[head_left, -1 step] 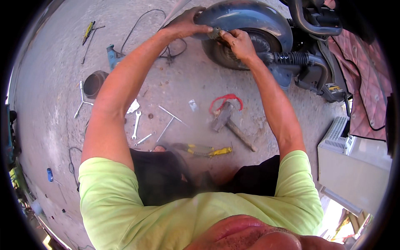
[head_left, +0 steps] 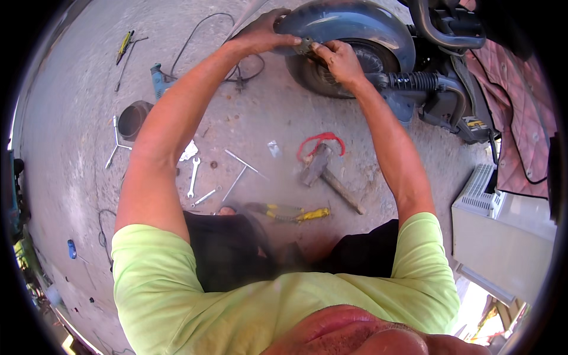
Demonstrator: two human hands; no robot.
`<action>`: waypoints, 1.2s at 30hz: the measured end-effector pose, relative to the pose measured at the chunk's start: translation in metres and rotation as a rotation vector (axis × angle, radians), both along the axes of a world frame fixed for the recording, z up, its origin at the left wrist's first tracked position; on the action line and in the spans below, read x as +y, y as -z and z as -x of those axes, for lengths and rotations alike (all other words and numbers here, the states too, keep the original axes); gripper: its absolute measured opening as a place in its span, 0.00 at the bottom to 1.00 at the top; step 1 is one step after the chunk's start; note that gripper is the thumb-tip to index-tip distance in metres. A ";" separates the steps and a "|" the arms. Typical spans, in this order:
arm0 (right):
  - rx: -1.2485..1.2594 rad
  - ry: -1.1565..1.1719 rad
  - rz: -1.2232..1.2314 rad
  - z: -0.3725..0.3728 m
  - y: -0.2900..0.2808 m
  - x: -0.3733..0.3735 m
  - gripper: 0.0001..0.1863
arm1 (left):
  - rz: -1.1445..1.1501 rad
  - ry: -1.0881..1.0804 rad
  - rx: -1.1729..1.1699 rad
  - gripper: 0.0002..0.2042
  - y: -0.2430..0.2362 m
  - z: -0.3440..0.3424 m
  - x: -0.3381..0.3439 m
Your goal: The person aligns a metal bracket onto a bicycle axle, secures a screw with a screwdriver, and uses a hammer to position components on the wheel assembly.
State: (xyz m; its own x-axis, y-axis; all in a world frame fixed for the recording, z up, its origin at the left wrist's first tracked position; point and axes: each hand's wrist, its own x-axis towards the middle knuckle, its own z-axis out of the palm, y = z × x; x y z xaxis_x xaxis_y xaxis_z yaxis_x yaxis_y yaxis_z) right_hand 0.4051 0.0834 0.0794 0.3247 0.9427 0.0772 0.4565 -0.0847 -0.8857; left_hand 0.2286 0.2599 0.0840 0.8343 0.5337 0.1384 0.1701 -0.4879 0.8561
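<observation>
The left hand is curved open, its thumb tip at a small dark metal part and its fingers by the edge of a glossy dark fender; whether it grips either cannot be told. The right hand is nearly closed, pinching the part's other side between thumb and fingers, in front of the wheel. On the concrete floor, just beyond the left forearm, an open-mouthed dark cylinder has a shadowed inside whose contents cannot be made out; a three-armed wrench lies beside it. A small clear packet, contents too small to tell, lies near a hammer. At the right stands a boxy white cabinet, its inside hidden.
</observation>
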 end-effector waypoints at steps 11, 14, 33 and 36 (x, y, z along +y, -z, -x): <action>-0.394 -0.147 0.122 -0.052 -0.034 -0.032 0.20 | 0.343 0.063 0.019 0.47 -0.049 0.011 -0.025; -0.367 -0.183 0.121 -0.072 -0.033 -0.036 0.20 | 0.245 0.017 0.064 0.46 -0.040 0.005 -0.018; -0.166 -0.269 0.105 -0.047 -0.011 -0.025 0.22 | 0.087 -0.025 0.113 0.48 -0.031 -0.001 -0.014; -0.093 -0.256 0.085 -0.026 -0.011 -0.017 0.24 | 0.020 -0.039 0.088 0.47 -0.021 0.002 -0.010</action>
